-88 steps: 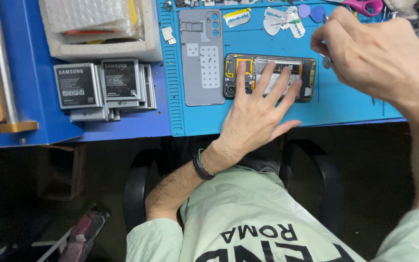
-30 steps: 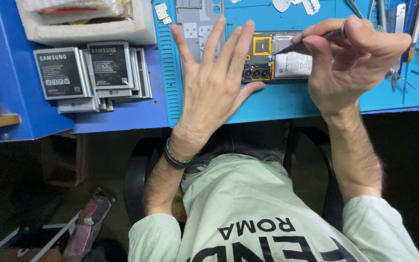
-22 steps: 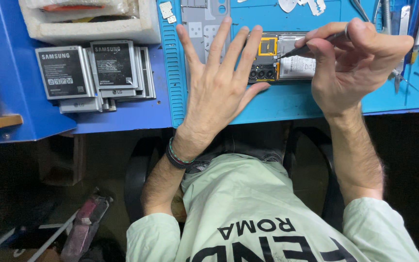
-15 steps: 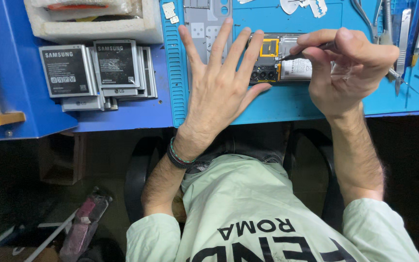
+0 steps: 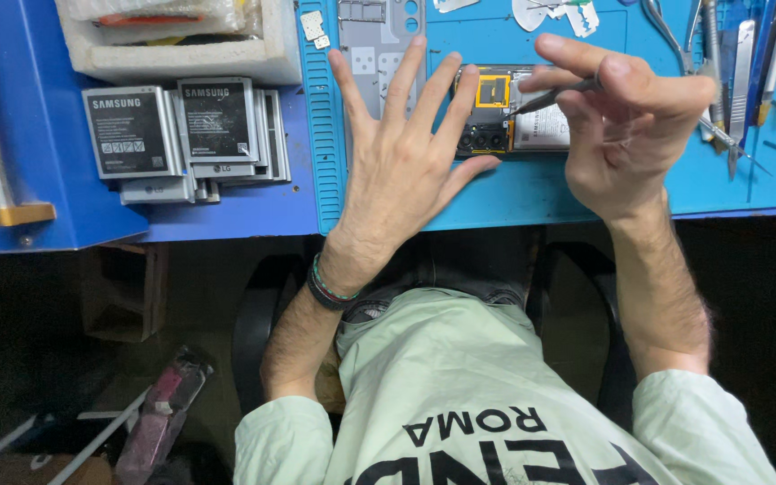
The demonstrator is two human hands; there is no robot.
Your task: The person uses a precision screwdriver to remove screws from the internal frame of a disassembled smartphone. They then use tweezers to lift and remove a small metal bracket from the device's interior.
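1. The left hand [image 5: 401,171], fingers spread flat and grasping nothing, presses the left end of the opened phone [image 5: 514,112].
2. The right hand [image 5: 626,126] pinches a thin tool [image 5: 554,94], tip pointing left onto the phone.
3. The phone lies upper centre on the blue mat [image 5: 532,193], long axis left to right.
4. Batteries [image 5: 186,130] lie stacked at upper left.

A phone-repair workshop: a blue ribbed silicone work mat [image 5: 532,193] covers the tabletop, an opened smartphone with exposed circuitry [image 5: 514,112] lies at twelve o'clock, grey rectangular phone batteries [image 5: 181,135] are stacked at ten o'clock, and steel tweezers and picks [image 5: 738,63] lie at two o'clock.
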